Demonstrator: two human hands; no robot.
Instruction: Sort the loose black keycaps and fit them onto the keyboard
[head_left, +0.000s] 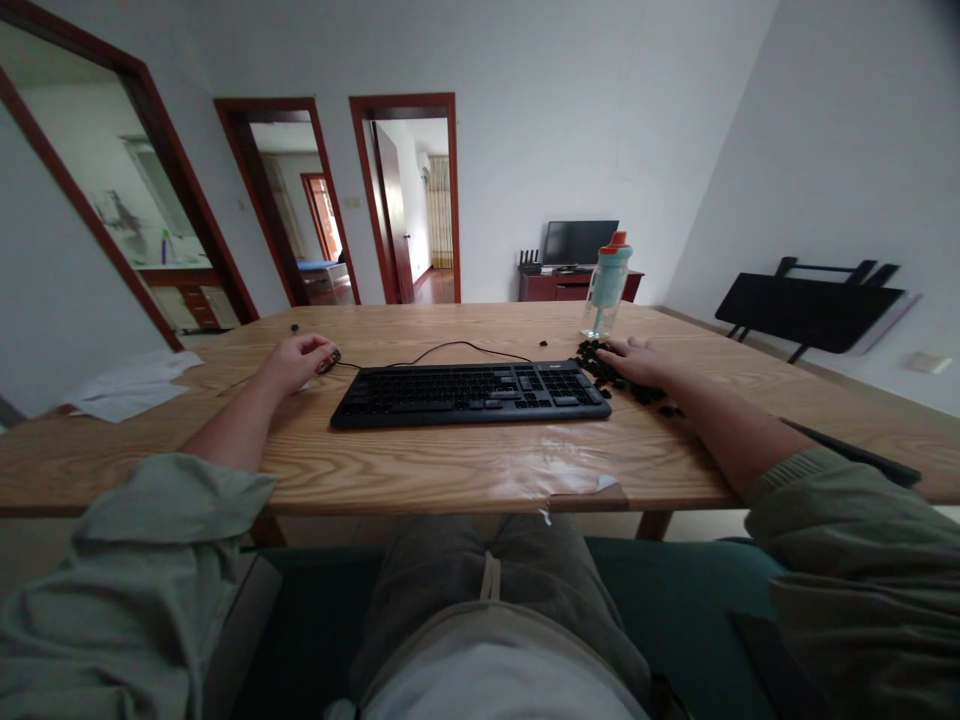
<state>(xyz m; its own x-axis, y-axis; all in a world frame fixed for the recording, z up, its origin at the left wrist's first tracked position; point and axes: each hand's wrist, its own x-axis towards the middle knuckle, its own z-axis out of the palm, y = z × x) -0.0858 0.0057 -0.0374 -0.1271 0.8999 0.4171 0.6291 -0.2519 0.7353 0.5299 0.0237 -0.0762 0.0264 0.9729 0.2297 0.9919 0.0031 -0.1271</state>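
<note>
A black keyboard (472,395) lies in front of me on the wooden table, with many keycaps off and a few still in place. Left of it, my left hand (298,362) rests on the tabletop, fingers closed around a small dark object with a touch of red, too small to name. My right hand (639,360) reaches over a pile of loose black keycaps (591,362) beside the keyboard's right end. Its fingers are stretched out and touch the pile; nothing shows in its grasp.
A clear bottle with an orange lid (606,285) stands behind the keycaps. White papers (135,385) lie at the table's left. A flat black item (855,450) sits by my right forearm. Single black pieces lie farther back. The keyboard's cable (465,344) curves behind it.
</note>
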